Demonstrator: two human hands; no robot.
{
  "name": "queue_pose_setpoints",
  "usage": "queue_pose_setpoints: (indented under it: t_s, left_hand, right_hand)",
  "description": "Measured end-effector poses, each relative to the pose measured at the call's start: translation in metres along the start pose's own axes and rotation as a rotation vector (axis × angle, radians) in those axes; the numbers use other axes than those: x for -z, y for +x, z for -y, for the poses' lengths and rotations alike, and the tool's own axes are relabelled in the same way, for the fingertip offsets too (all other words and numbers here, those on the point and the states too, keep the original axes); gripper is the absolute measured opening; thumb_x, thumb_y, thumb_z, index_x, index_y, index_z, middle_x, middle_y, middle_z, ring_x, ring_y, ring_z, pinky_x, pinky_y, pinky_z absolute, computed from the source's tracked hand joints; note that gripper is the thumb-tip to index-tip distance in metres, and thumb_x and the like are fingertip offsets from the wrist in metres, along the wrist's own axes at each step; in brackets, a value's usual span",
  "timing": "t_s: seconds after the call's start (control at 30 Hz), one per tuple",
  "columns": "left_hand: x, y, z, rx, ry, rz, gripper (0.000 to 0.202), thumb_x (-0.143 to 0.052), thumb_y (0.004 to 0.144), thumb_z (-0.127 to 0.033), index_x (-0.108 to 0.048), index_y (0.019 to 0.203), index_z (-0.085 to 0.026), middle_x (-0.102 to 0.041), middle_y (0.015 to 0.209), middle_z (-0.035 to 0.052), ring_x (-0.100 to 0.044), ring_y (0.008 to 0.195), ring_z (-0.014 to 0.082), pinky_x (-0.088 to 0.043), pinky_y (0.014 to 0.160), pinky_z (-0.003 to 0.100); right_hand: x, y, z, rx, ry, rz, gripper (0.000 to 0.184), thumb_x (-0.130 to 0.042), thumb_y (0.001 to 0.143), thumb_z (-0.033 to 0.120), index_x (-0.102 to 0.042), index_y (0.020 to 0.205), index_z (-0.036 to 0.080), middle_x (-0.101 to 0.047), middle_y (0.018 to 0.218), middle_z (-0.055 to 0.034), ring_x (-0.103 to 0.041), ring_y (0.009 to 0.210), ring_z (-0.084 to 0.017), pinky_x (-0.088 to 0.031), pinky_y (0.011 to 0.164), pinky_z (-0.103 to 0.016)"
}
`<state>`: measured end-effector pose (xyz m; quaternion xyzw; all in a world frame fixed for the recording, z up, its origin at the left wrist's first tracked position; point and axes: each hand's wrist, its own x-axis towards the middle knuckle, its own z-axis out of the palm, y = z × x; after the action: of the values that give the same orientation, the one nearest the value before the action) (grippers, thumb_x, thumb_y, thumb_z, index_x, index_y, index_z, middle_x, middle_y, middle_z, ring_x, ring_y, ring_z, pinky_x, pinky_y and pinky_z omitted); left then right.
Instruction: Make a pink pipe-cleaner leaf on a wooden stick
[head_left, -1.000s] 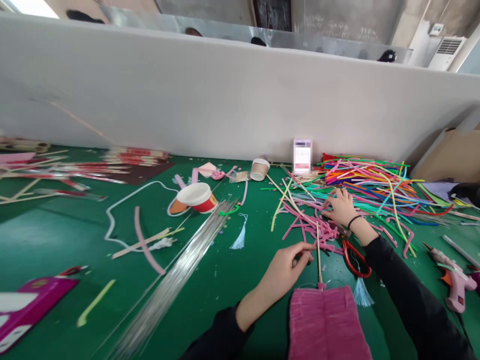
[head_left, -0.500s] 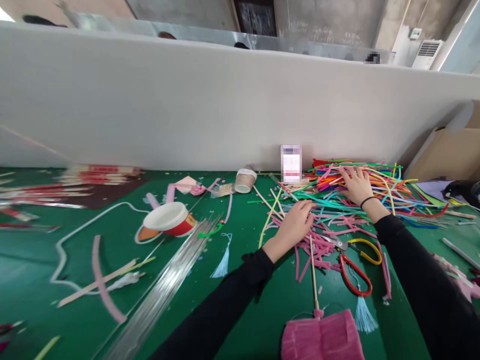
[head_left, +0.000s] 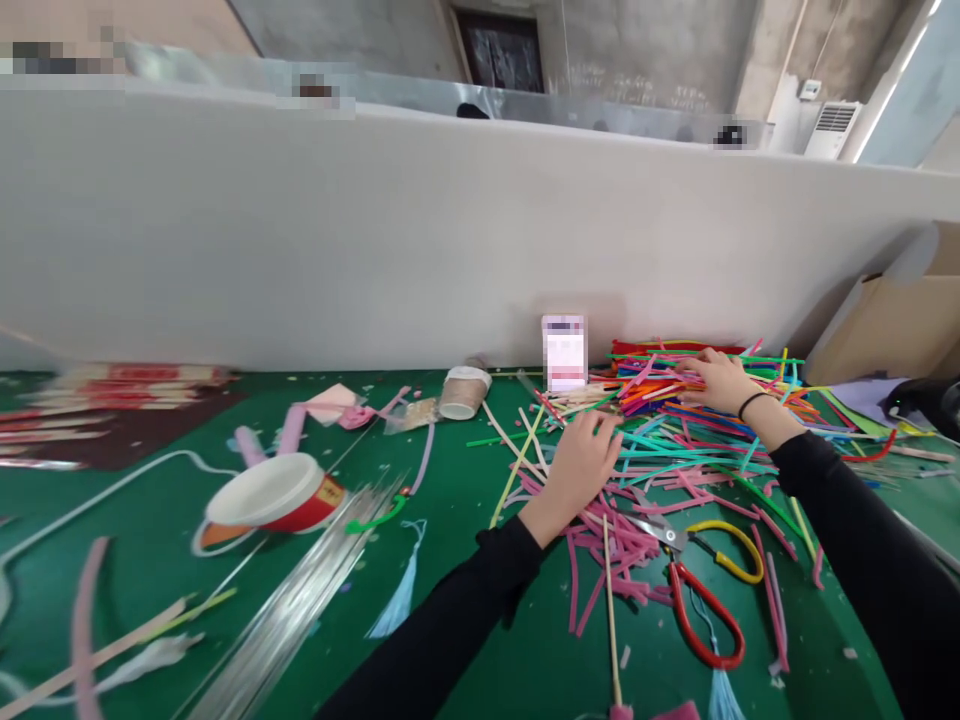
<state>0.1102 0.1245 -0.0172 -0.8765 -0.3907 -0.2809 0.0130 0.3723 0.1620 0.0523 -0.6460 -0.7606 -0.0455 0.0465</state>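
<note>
My right hand [head_left: 721, 388], with a dark band at the wrist, is at the top of a heap of coloured pipe cleaners [head_left: 675, 440]. Its fingers curl round some of the strips, partly hiding them. My left hand [head_left: 574, 468] rests over the heap's left side, fingers stretched out and slightly apart. Short pink pipe cleaners [head_left: 626, 570] lie scattered below it. Close by are scissors [head_left: 670, 540] with one red and one yellow handle. A thin wooden stick [head_left: 611, 620] runs down to a pink fuzzy piece [head_left: 677, 711], mostly cut off by the frame.
A phone [head_left: 564, 355] leans against the white partition [head_left: 337, 230]. Leftward stand a paper tape roll [head_left: 463, 395], a red-and-white paper cup [head_left: 304, 505] and a bundle of thin wires [head_left: 277, 610]. Blue tassels [head_left: 403, 590] lie about. A cardboard box [head_left: 885, 315] is at right.
The view has shifted, so table things sit lower and further left. My right hand's fingers have curled in more on the pipe cleaners; my left hand stays over the heap's left side.
</note>
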Motion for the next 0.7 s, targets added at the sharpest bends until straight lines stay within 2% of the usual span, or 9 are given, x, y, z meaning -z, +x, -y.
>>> queue_pose_setpoints:
  t_s: [0.1, 0.17, 0.27, 0.33, 0.43, 0.5, 0.57, 0.63, 0.7]
  left_hand:
    - [0.009, 0.018, 0.000, 0.043, -0.061, -0.151, 0.028, -0.041, 0.095, -0.027, -0.057, 0.114, -0.013, -0.059, 0.110, 0.0154, -0.054, 0.108, 0.0275, -0.044, 0.094, 0.043]
    - [0.012, 0.031, 0.001, 0.044, -0.113, -0.199, 0.030, -0.045, 0.094, -0.030, -0.054, 0.119, -0.015, -0.059, 0.114, 0.0144, -0.053, 0.111, 0.0271, -0.043, 0.097, 0.043]
    - [0.010, 0.045, 0.001, -0.018, -0.128, -0.174, 0.040, -0.052, 0.091, -0.036, -0.048, 0.126, -0.016, -0.055, 0.125, 0.0151, -0.048, 0.121, 0.0291, -0.039, 0.102, 0.045]
    - [0.006, 0.047, 0.000, -0.065, -0.107, -0.122, 0.051, -0.058, 0.087, -0.039, -0.045, 0.131, -0.016, -0.051, 0.132, 0.0169, -0.044, 0.127, 0.0319, -0.034, 0.106, 0.049]
    - [0.000, 0.042, -0.002, -0.083, -0.070, -0.031, 0.058, -0.062, 0.084, -0.036, -0.043, 0.133, -0.012, -0.056, 0.127, 0.0189, -0.048, 0.122, 0.0330, -0.034, 0.105, 0.051]
    - [-0.003, 0.035, -0.005, -0.081, -0.037, 0.015, 0.052, -0.057, 0.087, -0.028, -0.043, 0.133, -0.010, -0.061, 0.119, 0.0174, -0.054, 0.114, 0.0308, -0.036, 0.104, 0.050]
    - [-0.003, 0.027, -0.006, -0.109, 0.009, 0.011, 0.046, -0.050, 0.089, -0.020, -0.044, 0.134, -0.010, -0.062, 0.120, 0.0165, -0.055, 0.113, 0.0291, -0.034, 0.106, 0.050]
    - [-0.002, 0.018, -0.007, -0.158, 0.053, -0.030, 0.043, -0.044, 0.090, -0.014, -0.047, 0.133, -0.010, -0.061, 0.123, 0.0163, -0.053, 0.116, 0.0284, -0.032, 0.108, 0.048]
    - [-0.001, 0.009, -0.007, -0.219, 0.073, -0.050, 0.044, -0.041, 0.089, -0.008, -0.049, 0.132, -0.010, -0.063, 0.120, 0.0157, -0.054, 0.115, 0.0273, -0.031, 0.108, 0.047]
  right_hand:
    - [-0.003, -0.010, 0.008, 0.014, -0.101, -0.018, 0.056, -0.069, 0.076, 0.050, -0.056, 0.125, 0.027, -0.060, 0.114, -0.0125, -0.054, 0.101, -0.032, -0.036, 0.086, -0.045]
    - [-0.007, -0.022, 0.016, 0.074, -0.154, -0.036, 0.053, -0.069, 0.077, 0.048, -0.058, 0.123, 0.024, -0.061, 0.113, -0.0133, -0.051, 0.102, -0.033, -0.035, 0.085, -0.045]
    - [-0.012, -0.046, 0.030, 0.133, -0.230, -0.136, 0.038, -0.060, 0.086, 0.034, -0.060, 0.123, 0.024, -0.058, 0.121, -0.0153, -0.044, 0.112, -0.035, -0.032, 0.089, -0.046]
    - [-0.016, -0.063, 0.037, 0.123, -0.252, -0.210, 0.037, -0.054, 0.090, 0.027, -0.057, 0.127, 0.024, -0.055, 0.130, -0.0143, -0.040, 0.120, -0.034, -0.030, 0.095, -0.047]
    - [-0.020, -0.084, 0.041, 0.123, -0.225, -0.202, 0.043, -0.054, 0.091, 0.036, -0.055, 0.130, 0.020, -0.056, 0.129, -0.0149, -0.040, 0.120, -0.035, -0.031, 0.096, -0.048]
    - [-0.017, -0.093, 0.038, 0.184, -0.186, -0.165, 0.042, -0.054, 0.091, 0.037, -0.056, 0.129, 0.019, -0.058, 0.127, -0.0143, -0.042, 0.118, -0.034, -0.034, 0.095, -0.048]
    - [-0.011, -0.098, 0.032, 0.276, -0.121, -0.138, 0.037, -0.052, 0.092, 0.036, -0.061, 0.125, 0.022, -0.059, 0.127, -0.0121, -0.044, 0.118, -0.032, -0.036, 0.095, -0.047]
    - [-0.002, -0.097, 0.026, 0.326, -0.030, -0.146, 0.030, -0.053, 0.092, 0.041, -0.068, 0.113, 0.026, -0.056, 0.130, -0.0097, -0.044, 0.119, -0.031, -0.037, 0.096, -0.047]
    - [0.007, -0.089, 0.020, 0.297, 0.071, -0.204, 0.029, -0.053, 0.091, 0.046, -0.074, 0.093, 0.026, -0.057, 0.130, -0.0082, -0.045, 0.118, -0.030, -0.038, 0.096, -0.047]
